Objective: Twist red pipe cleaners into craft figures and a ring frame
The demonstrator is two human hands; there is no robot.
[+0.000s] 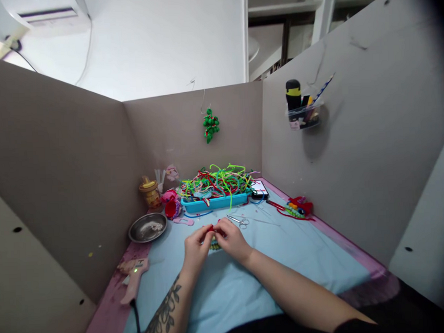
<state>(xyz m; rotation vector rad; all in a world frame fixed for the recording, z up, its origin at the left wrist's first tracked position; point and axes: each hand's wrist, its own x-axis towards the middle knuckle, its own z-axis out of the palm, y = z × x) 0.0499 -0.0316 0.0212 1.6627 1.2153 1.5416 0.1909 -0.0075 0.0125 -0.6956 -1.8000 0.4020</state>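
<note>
My left hand [196, 246] and my right hand [233, 238] meet over the middle of the blue cloth. Fingers of both are closed on a small fuzzy craft piece [214, 244], which looks made of pipe cleaners. Its red part shows between the fingertips, and a ribbed green and yellowish part hangs below them. Much of the piece is hidden by my fingers. Just beyond my right hand lies a small pair of scissors [242, 222] on the cloth.
Behind my hands stands a blue tray [216, 203] heaped with colourful pipe cleaners [222, 181]. To the left are a metal bowl [147, 227] and a pink glue gun [135, 280] with a cord. A red and green craft piece [299, 207] lies right. Grey partitions [353, 131] surround the table.
</note>
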